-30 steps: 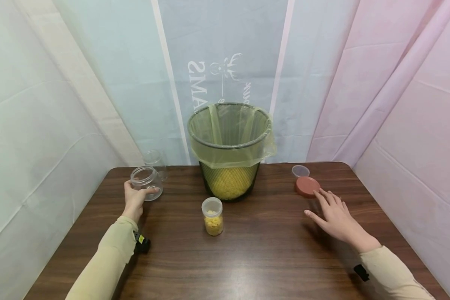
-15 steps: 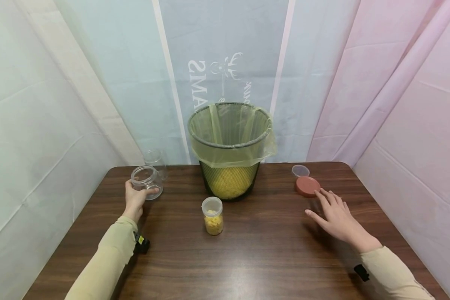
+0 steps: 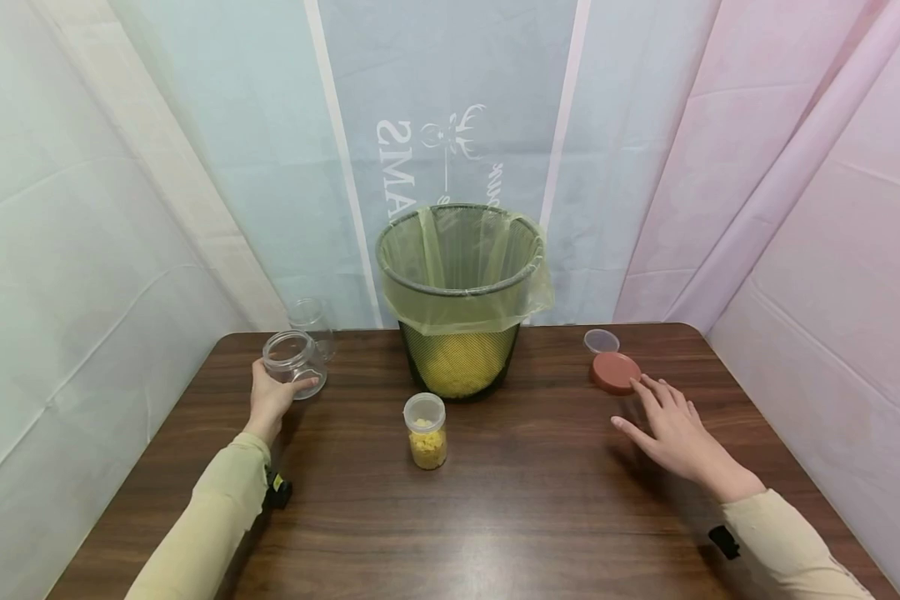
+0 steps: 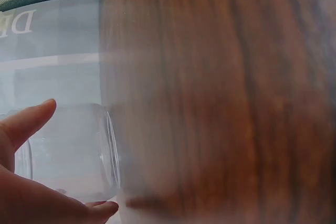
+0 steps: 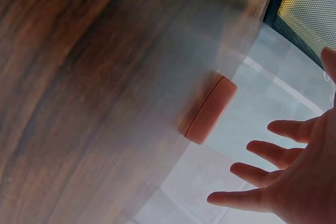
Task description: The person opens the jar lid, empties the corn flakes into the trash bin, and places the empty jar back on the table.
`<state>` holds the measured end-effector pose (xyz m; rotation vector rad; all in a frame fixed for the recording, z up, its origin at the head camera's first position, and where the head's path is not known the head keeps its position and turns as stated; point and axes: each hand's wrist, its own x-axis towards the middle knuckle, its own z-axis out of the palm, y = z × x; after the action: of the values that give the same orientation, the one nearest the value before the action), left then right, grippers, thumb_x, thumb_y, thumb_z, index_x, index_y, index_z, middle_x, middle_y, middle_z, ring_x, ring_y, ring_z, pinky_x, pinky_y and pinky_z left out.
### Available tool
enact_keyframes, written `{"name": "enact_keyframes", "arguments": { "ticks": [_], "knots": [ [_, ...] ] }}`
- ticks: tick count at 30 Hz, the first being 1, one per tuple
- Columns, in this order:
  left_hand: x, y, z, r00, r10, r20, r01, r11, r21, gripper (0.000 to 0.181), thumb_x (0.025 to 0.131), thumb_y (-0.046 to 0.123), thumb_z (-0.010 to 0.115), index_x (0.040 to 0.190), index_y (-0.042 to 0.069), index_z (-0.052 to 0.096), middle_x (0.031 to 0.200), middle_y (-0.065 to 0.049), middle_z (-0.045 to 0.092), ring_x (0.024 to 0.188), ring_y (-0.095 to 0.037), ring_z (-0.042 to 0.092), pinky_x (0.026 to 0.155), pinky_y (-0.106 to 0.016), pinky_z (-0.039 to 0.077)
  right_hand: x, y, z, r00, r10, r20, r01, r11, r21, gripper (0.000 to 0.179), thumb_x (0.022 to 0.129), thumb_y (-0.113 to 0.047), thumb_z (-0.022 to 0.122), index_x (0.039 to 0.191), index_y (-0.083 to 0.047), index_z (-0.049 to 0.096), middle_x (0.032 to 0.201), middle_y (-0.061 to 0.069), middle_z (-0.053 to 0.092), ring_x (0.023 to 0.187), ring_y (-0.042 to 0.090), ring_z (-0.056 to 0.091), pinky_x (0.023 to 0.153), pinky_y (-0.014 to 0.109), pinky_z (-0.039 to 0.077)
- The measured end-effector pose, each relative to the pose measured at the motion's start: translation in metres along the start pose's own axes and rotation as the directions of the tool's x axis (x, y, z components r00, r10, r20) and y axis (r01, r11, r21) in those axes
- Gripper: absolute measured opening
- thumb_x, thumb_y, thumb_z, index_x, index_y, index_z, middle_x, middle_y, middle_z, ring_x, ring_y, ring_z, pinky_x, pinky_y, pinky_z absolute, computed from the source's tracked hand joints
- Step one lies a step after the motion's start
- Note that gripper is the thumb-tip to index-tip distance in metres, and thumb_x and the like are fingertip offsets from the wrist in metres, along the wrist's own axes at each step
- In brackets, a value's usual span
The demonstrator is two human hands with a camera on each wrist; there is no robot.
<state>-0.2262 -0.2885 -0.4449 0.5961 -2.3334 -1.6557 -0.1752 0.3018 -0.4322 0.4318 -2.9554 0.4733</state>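
On the left of the table, my left hand [image 3: 268, 398] holds a wide clear screw-neck jar [image 3: 307, 367], upright and with no lid on it. The left wrist view shows the thumb [image 4: 34, 121] on one side of the jar [image 4: 68, 150] and fingers on the other. Over at the right, my right hand [image 3: 671, 429] is spread palm down, its fingertips close to a round reddish lid [image 3: 613, 372]. In the right wrist view, the fingers are apart and nothing lies between them and the palm.
A mesh wastebasket [image 3: 461, 354] with a yellowish bag liner stands at the back middle. In front of it is a small clear jar [image 3: 426, 437] partly filled with yellow bits. Another clear jar [image 3: 307, 312] stands behind the held one. A small clear disc [image 3: 602, 342] lies behind the reddish lid.
My left wrist and forearm have shifted slightly to the left. The jars, the lid and my right hand stay almost where they were.
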Motion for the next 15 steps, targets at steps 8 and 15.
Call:
{"name": "enact_keyframes", "arguments": {
  "ticks": [8, 15],
  "knots": [
    [-0.013, 0.006, -0.003, 0.998, 0.053, -0.043, -0.050, 0.996, 0.075, 0.102, 0.075, 0.025, 0.081, 0.149, 0.015, 0.012, 0.153, -0.016, 0.025, 0.138, -0.038, 0.027, 0.110, -0.053, 0.026, 0.000, -0.001, -0.001, 1.000, -0.014, -0.005, 0.014, 1.000, 0.005, 0.081, 0.092, -0.051, 0.053, 0.144, 0.006, 0.029, 0.144, 0.032, 0.029, 0.131, 0.054, 0.022, 0.096, 0.074, 0.020],
    [-0.030, 0.016, -0.003, 0.978, 0.173, -0.113, -0.156, 0.977, 0.142, 0.094, 0.079, 0.027, 0.075, 0.149, 0.010, 0.015, 0.150, -0.022, 0.027, 0.137, -0.040, 0.026, 0.110, -0.054, 0.025, 0.001, -0.006, -0.003, 1.000, -0.025, -0.003, 0.025, 1.000, 0.007, 0.081, 0.091, -0.051, 0.054, 0.143, 0.006, 0.030, 0.144, 0.031, 0.031, 0.132, 0.053, 0.023, 0.097, 0.073, 0.020]
  ]
}}
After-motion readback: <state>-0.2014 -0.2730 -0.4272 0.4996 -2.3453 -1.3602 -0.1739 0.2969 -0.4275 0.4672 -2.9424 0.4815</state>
